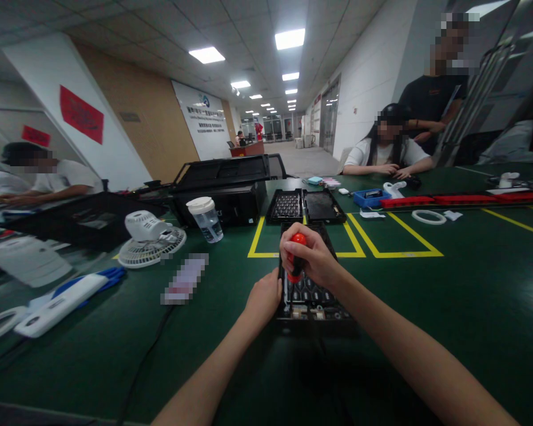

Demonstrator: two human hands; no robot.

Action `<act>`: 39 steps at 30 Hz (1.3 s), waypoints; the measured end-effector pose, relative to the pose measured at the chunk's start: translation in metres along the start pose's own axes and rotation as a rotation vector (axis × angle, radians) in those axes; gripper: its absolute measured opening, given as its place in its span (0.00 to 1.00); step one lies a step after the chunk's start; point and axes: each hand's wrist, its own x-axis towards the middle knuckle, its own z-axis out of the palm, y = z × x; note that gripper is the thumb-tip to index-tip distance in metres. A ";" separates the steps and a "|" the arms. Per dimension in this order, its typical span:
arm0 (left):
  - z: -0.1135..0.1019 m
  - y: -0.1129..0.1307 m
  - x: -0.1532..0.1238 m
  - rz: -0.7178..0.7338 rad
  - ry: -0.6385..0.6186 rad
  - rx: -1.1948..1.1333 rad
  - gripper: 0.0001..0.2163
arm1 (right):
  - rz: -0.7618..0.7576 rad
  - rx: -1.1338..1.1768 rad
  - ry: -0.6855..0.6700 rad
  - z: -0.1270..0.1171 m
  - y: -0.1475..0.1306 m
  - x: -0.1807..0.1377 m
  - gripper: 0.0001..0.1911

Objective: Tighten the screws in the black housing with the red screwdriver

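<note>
In my right hand [313, 254], a screwdriver with a red and black handle [295, 277] stands upright, fingers wrapped round it. Its shaft points down into the left part of a black plastic case [311, 324] lying open in front of me. Rows of dark rounded parts [311, 294] fill the case, and small metal and pale pieces show near its front edge. My left hand [265, 297] grips the case's left side, its fingertips partly hidden. Further back lies a second black case [323, 206], opened out flat, with similar rows in its left half.
Yellow tape [266, 255] marks the green table [404, 319]. To the left are a lidded cup [208, 222], a white fan [148, 236], a blurred phone-like object [185, 279] with a cable and a black box [235, 204]. A blue tray [372, 197] and tape roll [428, 217] lie right; people are beyond.
</note>
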 end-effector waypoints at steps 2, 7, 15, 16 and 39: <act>0.000 0.000 0.000 -0.001 -0.003 0.007 0.12 | 0.017 0.036 -0.007 -0.001 0.000 0.000 0.06; 0.001 -0.001 0.000 0.006 0.003 0.000 0.12 | 0.055 0.196 -0.095 -0.001 -0.003 0.001 0.14; 0.001 -0.002 -0.001 0.025 0.022 -0.009 0.12 | 0.099 0.224 -0.136 -0.002 -0.003 0.002 0.12; 0.000 -0.002 -0.001 0.026 0.021 -0.008 0.12 | 0.108 0.214 -0.137 -0.003 -0.002 0.002 0.12; 0.001 -0.001 0.001 0.013 -0.025 0.050 0.13 | 0.102 0.184 -0.184 0.005 0.000 0.000 0.12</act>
